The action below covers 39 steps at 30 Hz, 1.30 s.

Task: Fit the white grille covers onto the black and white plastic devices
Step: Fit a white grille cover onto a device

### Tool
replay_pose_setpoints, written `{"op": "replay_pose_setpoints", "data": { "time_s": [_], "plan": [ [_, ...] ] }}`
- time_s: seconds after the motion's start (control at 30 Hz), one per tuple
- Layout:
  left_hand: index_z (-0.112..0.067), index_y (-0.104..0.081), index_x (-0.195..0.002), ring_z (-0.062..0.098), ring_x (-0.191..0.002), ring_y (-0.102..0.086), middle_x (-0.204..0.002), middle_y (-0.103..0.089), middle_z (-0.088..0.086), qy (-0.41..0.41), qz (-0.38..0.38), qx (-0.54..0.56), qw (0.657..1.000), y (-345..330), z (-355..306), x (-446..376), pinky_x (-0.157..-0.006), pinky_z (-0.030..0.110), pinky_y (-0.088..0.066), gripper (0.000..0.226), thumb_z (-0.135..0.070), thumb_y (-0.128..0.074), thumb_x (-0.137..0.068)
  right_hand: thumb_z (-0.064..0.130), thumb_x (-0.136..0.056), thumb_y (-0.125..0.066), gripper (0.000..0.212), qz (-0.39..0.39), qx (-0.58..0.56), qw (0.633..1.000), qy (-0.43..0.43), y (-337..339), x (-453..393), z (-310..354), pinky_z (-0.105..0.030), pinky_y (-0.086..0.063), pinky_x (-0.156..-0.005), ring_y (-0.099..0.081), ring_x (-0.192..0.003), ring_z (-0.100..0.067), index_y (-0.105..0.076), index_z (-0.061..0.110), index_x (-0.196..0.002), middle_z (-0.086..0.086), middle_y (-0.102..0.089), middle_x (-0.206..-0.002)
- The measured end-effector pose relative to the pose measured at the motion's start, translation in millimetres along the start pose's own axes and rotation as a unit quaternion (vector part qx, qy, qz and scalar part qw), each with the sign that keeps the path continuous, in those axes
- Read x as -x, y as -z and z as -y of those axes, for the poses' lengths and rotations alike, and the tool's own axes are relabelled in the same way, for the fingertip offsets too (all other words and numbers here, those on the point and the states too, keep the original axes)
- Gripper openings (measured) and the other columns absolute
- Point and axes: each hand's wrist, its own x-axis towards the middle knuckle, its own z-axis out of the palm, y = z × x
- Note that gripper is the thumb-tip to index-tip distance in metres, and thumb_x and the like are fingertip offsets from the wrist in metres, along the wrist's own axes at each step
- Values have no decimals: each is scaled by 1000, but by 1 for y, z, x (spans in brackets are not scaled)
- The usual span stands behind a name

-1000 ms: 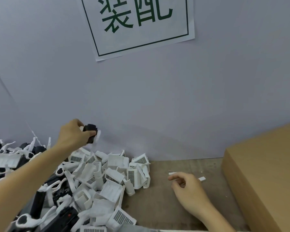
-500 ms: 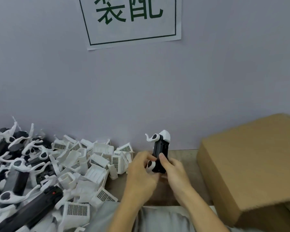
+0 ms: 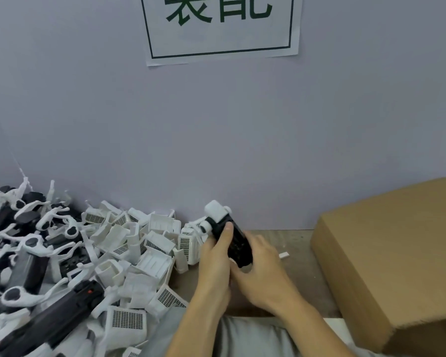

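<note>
A black and white plastic device [image 3: 227, 231] is held over the wooden table, tilted with its white head up and to the left. My left hand [image 3: 215, 258] grips its left side, thumb lying on the black body. My right hand [image 3: 260, 269] holds it from the right and below, fingers curled round the lower end. A heap of white grille covers [image 3: 144, 251] lies just left of my hands. More black and white devices [image 3: 31, 243] are piled at the far left.
A large cardboard box [image 3: 392, 256] stands at the right on the table [image 3: 294, 243]. A small white piece [image 3: 284, 254] lies between my hands and the box. The grey wall with a paper sign [image 3: 220, 27] rises right behind.
My left hand brought a device from the pile at the left to the middle, and my right hand rose from the table and took hold of it. The device now tilts left instead of standing upright.
</note>
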Motion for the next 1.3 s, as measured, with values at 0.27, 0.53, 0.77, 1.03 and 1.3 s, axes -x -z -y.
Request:
{"op": "replay_pose_setpoints", "data": {
  "time_s": [0.27,0.53,0.77,1.03,1.3],
  "plan": [
    [-28,-66,-96,-1,-89,-70,-89,-76,-12,-95,30,-192,976,-2,7,2,-81,20,-49,17,-11,-63,-95,32,-76,-59,28,25,-58,998,-9,9,2,1,-12,-50,-64,-68,-81,3,-60,42,-102,22,-72,-89],
    [-29,-63,-116,12,-99,-64,-103,-70,-12,-227,115,-502,827,6,2,10,-87,39,-51,27,-20,-65,-91,29,-83,-76,41,-15,-362,928,-89,22,-3,-6,-28,-54,-85,-68,-105,-14,-61,18,-119,2,-73,-104],
    [-29,-57,-125,15,-102,-60,-110,-62,-10,-291,110,-551,774,-2,8,15,-84,37,-50,33,-24,-62,-93,35,-79,-81,22,-224,-281,922,-146,18,-7,-3,-11,-48,-52,-70,-69,-3,-70,16,-86,9,-73,-75],
    [-17,-62,-99,27,-92,-61,-92,-65,2,-150,-98,-236,955,0,-2,5,-72,32,-43,13,-15,-50,-103,40,-99,-54,38,-130,-315,923,-179,13,-6,-6,-36,-47,-100,-60,-115,-9,-49,31,-135,9,-63,-123],
    [-11,-61,-104,17,-61,-54,-78,-57,4,18,-96,141,985,9,-19,-2,-57,31,-48,23,-27,-69,-89,30,-98,-57,22,50,-366,887,-277,7,-1,11,-29,-40,-55,-60,-61,-20,-62,9,-100,-10,-60,-72]
  ]
}}
